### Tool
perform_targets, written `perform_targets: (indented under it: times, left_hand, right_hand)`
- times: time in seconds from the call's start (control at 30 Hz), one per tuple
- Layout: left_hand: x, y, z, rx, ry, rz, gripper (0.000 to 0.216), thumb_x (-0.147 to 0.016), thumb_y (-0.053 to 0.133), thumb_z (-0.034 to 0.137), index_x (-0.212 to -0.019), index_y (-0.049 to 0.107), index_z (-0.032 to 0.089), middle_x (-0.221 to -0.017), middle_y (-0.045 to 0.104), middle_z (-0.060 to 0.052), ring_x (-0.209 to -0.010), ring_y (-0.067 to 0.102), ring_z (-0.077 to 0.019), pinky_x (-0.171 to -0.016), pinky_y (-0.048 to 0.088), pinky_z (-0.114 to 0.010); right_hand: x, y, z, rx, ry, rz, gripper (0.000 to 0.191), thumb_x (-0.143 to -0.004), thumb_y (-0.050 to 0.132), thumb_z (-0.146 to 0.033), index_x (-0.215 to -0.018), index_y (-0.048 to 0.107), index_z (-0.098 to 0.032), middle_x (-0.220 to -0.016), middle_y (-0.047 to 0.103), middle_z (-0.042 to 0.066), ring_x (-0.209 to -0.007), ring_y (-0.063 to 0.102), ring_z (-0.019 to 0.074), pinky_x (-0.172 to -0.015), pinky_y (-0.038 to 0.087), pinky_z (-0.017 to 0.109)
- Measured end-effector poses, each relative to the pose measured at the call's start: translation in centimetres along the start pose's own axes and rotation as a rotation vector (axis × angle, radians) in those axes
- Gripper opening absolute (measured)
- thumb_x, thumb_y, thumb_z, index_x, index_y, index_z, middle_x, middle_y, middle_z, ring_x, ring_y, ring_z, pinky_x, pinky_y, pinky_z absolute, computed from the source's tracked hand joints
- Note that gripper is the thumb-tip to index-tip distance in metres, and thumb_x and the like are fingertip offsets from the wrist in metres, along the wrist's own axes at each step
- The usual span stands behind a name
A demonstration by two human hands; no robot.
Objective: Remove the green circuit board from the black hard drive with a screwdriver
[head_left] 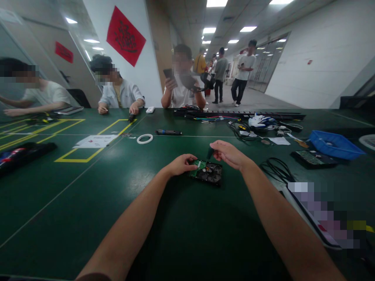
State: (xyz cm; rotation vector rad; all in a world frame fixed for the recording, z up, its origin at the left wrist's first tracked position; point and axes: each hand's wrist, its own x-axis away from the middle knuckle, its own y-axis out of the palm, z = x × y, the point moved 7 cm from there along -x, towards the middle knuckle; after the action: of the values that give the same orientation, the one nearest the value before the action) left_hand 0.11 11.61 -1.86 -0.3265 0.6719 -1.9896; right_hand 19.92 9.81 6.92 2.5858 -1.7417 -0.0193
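Observation:
A hard drive (208, 174) lies on the green table (88, 195) in front of me, its underside up with a green circuit board showing. My left hand (181, 164) rests on its left edge, fingers curled against the board. My right hand (227, 153) hovers just above the drive, fingers pinched round a dark screwdriver handle (209, 152) that points down at the drive.
A coil of black cable (277, 169) lies right of the drive. Further right sit a blue tray (334, 144) and another drive (315, 158). A white tape ring (145, 138), a paper sheet (95, 141) and tangled cables (249, 123) lie beyond. Three people sit across the table.

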Motion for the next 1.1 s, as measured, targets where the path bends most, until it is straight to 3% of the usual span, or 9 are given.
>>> perform_targets:
  times: [0.1, 0.23, 0.33, 0.5, 0.73, 0.83, 0.97, 1.1]
  left_hand:
    - [0.2, -0.1, 0.3, -0.036, 0.005, 0.007, 0.061, -0.080, 0.077, 0.048, -0.131, 0.062, 0.019, -0.101, 0.063, -0.005, -0.073, 0.058, -0.0149, -0.062, 0.046, -0.026]
    - [0.4, -0.2, 0.6, -0.043, 0.003, 0.005, 0.065, -0.081, 0.076, 0.048, -0.136, 0.058, 0.019, -0.083, 0.059, -0.001, -0.068, 0.055, -0.0145, -0.060, 0.043, -0.026]
    - [0.4, -0.1, 0.7, -0.035, -0.004, -0.026, 0.067, -0.082, 0.075, 0.048, -0.141, 0.055, 0.021, -0.078, 0.058, 0.001, -0.064, 0.053, -0.0139, -0.057, 0.040, -0.025]
    - [0.4, 0.0, 0.9, -0.024, 0.008, -0.042, 0.067, -0.083, 0.074, 0.047, -0.142, 0.054, 0.021, -0.080, 0.061, 0.000, -0.065, 0.054, -0.0142, -0.059, 0.041, -0.026]
    - [0.2, 0.2, 1.2, 0.026, 0.058, -0.053, 0.064, -0.082, 0.075, 0.041, -0.140, 0.056, 0.022, -0.116, 0.065, -0.006, -0.074, 0.056, -0.0134, -0.065, 0.046, -0.026]
    - [0.2, 0.2, 1.3, 0.043, 0.070, -0.060, 0.063, -0.082, 0.075, 0.040, -0.139, 0.056, 0.023, -0.112, 0.065, -0.005, -0.073, 0.055, -0.0129, -0.064, 0.046, -0.026]
    - [0.3, 0.4, 1.5, 0.085, 0.094, -0.087, 0.060, -0.084, 0.074, 0.038, -0.138, 0.057, 0.021, -0.090, 0.063, 0.000, -0.065, 0.051, -0.0117, -0.057, 0.040, -0.024]
    - [0.4, 0.6, 1.6, 0.066, 0.098, -0.106, 0.050, -0.086, 0.071, 0.039, -0.132, 0.063, 0.021, -0.077, 0.057, 0.002, -0.062, 0.047, -0.0115, -0.056, 0.038, -0.023]
  right_hand:
    - [0.1, 0.0, -0.3, -0.012, -0.015, 0.010, 0.027, -0.083, 0.074, -0.042, -0.088, 0.059, -0.020, -0.075, 0.062, 0.001, -0.059, 0.052, 0.0123, -0.049, 0.035, 0.025]
    - [0.2, -0.3, -1.0, 0.007, -0.052, 0.013, 0.026, -0.084, 0.070, -0.036, -0.105, 0.067, -0.022, -0.099, 0.071, 0.007, -0.053, 0.045, 0.0087, -0.043, 0.025, 0.023]
    - [0.2, -0.4, -1.2, 0.009, -0.062, 0.007, 0.024, -0.084, 0.069, -0.036, -0.102, 0.070, -0.020, -0.106, 0.072, 0.009, -0.053, 0.045, 0.0079, -0.042, 0.024, 0.023]
    - [0.1, -0.5, -0.8, -0.048, -0.044, 0.022, 0.019, -0.087, 0.065, -0.036, -0.094, 0.069, -0.018, -0.100, 0.072, 0.010, -0.054, 0.049, 0.0096, -0.044, 0.032, 0.024]
    - [0.2, -0.1, -0.8, -0.083, -0.015, -0.063, 0.018, -0.087, 0.063, -0.030, -0.098, 0.070, -0.018, -0.103, 0.072, 0.012, -0.059, 0.056, 0.0127, -0.050, 0.042, 0.028]
    - [0.3, 0.1, -0.9, -0.082, -0.020, -0.062, 0.018, -0.087, 0.067, -0.032, -0.099, 0.069, -0.018, -0.103, 0.072, 0.011, -0.061, 0.057, 0.0123, -0.053, 0.044, 0.028]
    - [0.4, 0.0, -1.1, -0.036, -0.037, -0.024, 0.019, -0.085, 0.070, -0.035, -0.095, 0.067, -0.018, -0.098, 0.071, 0.008, -0.056, 0.052, 0.0096, -0.046, 0.037, 0.024]
    - [0.3, -0.4, -1.1, 0.029, -0.048, 0.029, 0.019, -0.082, 0.072, -0.034, -0.093, 0.068, -0.019, -0.073, 0.063, 0.000, -0.052, 0.047, 0.0093, -0.042, 0.031, 0.023]
